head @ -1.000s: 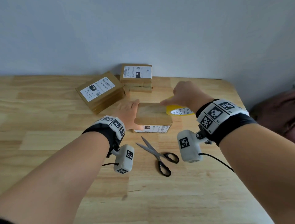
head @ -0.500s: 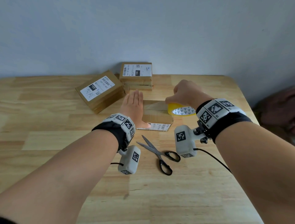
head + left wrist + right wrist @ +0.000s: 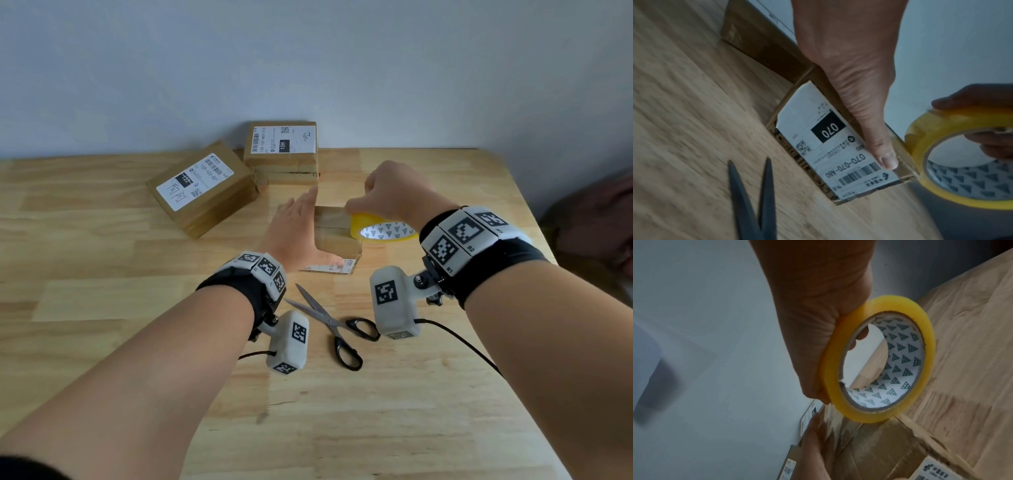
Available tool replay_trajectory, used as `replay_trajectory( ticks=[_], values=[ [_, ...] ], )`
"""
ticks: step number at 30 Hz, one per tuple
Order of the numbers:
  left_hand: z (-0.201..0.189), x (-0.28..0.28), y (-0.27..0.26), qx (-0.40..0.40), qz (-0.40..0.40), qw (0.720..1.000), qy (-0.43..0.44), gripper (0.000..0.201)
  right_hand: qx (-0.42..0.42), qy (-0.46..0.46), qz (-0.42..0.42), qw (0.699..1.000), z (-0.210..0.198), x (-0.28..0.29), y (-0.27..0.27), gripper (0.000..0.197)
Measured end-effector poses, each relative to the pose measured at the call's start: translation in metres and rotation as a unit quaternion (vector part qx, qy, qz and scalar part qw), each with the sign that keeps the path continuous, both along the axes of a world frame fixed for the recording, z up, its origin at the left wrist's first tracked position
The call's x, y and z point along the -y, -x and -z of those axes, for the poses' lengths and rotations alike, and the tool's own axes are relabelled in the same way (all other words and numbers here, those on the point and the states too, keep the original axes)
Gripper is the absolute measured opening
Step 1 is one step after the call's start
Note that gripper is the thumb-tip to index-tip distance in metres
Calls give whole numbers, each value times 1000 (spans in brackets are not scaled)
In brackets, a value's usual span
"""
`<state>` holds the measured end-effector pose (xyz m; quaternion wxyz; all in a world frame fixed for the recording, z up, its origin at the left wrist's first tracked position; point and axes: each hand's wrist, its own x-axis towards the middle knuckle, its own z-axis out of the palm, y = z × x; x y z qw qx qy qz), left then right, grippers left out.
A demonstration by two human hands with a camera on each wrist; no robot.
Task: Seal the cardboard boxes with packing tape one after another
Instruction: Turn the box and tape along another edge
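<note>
So the small box [image 3: 337, 236] sits mid-table, just beyond the scissors [image 3: 330, 323], tipped up with its label facing me. A second ago my left hand [image 3: 294, 233] lay flat on top of it; now it's turned on edge against the left side, fingers straight, thumb pressing the label face, just bracing. My right hand [image 3: 394, 192] has come in closer too, fingers curled round the yellow tape roll [image 3: 383, 231], which now touches the box's right edge instead of hanging off to the side. From the right wrist view a clear strip looks to run from the roll onto the cardboard, so I reckon I'm starting a pass over the seam, not finishing one.

Around it: a larger box [image 3: 202, 188] sits back-left at an angle, and another labelled box [image 3: 282, 145] is on top of a further one by the wall. Those two look like the queue, though I can't tell whether they're taped. The scissors lie open right in front of me, near my wrists, so I'd mind them when pulling tape. Nothing blocks the roll's path across the top.
</note>
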<state>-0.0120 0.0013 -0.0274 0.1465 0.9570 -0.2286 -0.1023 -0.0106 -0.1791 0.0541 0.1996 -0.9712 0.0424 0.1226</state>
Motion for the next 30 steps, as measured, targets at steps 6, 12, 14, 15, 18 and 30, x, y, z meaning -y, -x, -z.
replay_trajectory(
  ticks=[6, 12, 14, 15, 18, 30],
  values=[
    [3, 3, 1, 37, 17, 999, -32, 127, 7, 77, -13, 997, -13, -8, -1, 49],
    [6, 9, 0, 30, 16, 994, -100, 126, -26, 178, -22, 983, -18, -1, 6, 65],
    [5, 12, 0, 17, 19, 992, -122, 124, -64, 195, -13, 979, -13, 11, 12, 72],
    [4, 14, 1, 12, 18, 992, -128, 124, -76, 189, -6, 979, -10, 14, 13, 73],
    [1, 16, 1, 5, 15, 990, -142, 124, -87, 161, 10, 983, -3, 17, 9, 74],
    [-4, 22, 4, -6, -11, 985, -173, 126, -128, 122, 10, 984, 38, 32, -2, 81]
  ],
)
